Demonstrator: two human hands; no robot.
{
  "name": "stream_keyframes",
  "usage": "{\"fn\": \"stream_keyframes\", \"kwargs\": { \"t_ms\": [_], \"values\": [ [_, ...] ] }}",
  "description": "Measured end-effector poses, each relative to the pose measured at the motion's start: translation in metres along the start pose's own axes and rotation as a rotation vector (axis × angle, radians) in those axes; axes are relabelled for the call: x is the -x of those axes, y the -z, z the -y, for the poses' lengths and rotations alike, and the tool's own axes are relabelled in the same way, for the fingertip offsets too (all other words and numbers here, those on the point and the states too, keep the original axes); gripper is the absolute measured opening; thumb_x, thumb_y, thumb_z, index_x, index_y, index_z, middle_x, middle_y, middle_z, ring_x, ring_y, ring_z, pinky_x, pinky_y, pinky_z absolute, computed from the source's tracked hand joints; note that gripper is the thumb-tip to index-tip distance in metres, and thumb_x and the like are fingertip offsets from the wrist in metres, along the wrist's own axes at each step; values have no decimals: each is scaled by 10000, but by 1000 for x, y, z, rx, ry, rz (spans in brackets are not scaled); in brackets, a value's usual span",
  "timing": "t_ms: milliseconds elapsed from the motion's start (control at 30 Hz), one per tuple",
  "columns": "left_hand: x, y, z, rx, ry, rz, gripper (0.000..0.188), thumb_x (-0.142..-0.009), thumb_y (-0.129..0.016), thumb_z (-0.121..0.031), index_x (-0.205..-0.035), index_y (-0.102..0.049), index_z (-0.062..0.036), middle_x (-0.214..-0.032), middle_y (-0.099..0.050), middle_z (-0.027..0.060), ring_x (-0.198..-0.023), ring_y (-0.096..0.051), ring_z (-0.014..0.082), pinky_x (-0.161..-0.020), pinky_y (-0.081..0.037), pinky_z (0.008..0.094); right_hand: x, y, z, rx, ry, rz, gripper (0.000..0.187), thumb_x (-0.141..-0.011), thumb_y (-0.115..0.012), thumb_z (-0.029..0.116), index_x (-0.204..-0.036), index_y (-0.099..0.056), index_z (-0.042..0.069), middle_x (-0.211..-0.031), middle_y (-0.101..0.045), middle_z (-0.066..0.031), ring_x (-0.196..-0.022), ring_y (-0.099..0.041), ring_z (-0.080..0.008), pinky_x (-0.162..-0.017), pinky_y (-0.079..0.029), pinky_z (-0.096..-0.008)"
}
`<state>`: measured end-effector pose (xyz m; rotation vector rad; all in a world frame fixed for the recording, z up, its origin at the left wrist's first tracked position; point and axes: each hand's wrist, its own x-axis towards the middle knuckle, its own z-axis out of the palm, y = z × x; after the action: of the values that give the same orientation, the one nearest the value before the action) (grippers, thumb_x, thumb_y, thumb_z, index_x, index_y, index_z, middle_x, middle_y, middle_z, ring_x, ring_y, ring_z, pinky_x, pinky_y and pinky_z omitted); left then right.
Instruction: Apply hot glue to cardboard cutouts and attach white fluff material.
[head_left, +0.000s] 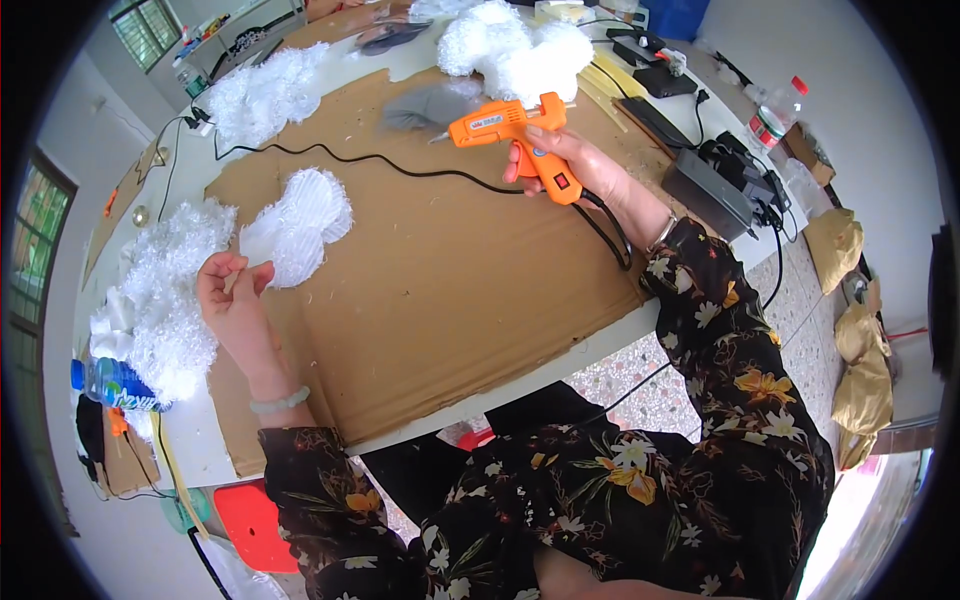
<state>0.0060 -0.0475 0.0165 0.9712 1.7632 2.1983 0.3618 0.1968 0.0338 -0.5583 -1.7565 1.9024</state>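
My right hand (577, 165) grips an orange glue gun (520, 135) above the far right part of the cardboard sheet (430, 290). Its nozzle points left, and a black cord runs from the handle. Over on the left, the fingers of my left hand (235, 290) are pinched together; whatever they hold, if anything, is too small to name. Just beyond that hand lies a white ribbed fabric piece (300, 225) with rounded lobes. White fluffy tinsel-like material (175, 300) is heaped beside my left hand.
More white fluff (515, 55) lies at the far side, near grey sheer material (435, 105). A black cord (370, 158) crosses the cardboard. At right stand a dark box (710, 190) and a red-capped bottle (778, 115). A blue-capped bottle (120, 383) lies at left, above a red stool (255, 525).
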Motion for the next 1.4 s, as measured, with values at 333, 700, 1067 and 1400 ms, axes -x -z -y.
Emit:
{"fn": "stream_keyframes", "kwargs": {
  "t_ms": [333, 700, 1067, 1400],
  "values": [
    [6, -6, 0, -56, -8, -131, 303, -908, -720, 36, -1200, -650, -13, -967, -646, 17, -671, -619, 103, -612, -523, 239, 2, -4, -10, -60, 33, 20, 438, -1042, -556, 454, -1187, -583, 41, -975, -691, -123, -827, -677, -189, -652, -543, -300],
    [-3, -8, 4, 137, 74, -109, 173, -870, -791, 4, -973, -655, -23, -794, -681, 33, -639, -633, 106, -597, -535, 245, 6, -15, -7, 27, -15, 135, 490, -1017, -563, 528, -1113, -619, 51, -941, -699, -112, -821, -645, -148, -669, -532, -282],
    [5, -6, -3, 39, 76, -58, 135, -906, -764, -45, -1006, -712, 30, -818, -696, 60, -627, -639, 120, -601, -529, 249, 1, -27, -5, 15, -23, 78, 450, -1040, -534, 497, -1093, -614, 57, -943, -700, -107, -738, -574, -129, -667, -490, -282],
    [6, -17, -2, -55, -119, -158, 135, -974, -634, -85, -1075, -671, -2, -732, -576, 6, -639, -553, 100, -610, -501, 278, 3, -15, -11, -5, -12, 147, 454, -1047, -511, 520, -1081, -617, 79, -943, -685, -94, -715, -560, -124, -669, -474, -265]
  ]
}}
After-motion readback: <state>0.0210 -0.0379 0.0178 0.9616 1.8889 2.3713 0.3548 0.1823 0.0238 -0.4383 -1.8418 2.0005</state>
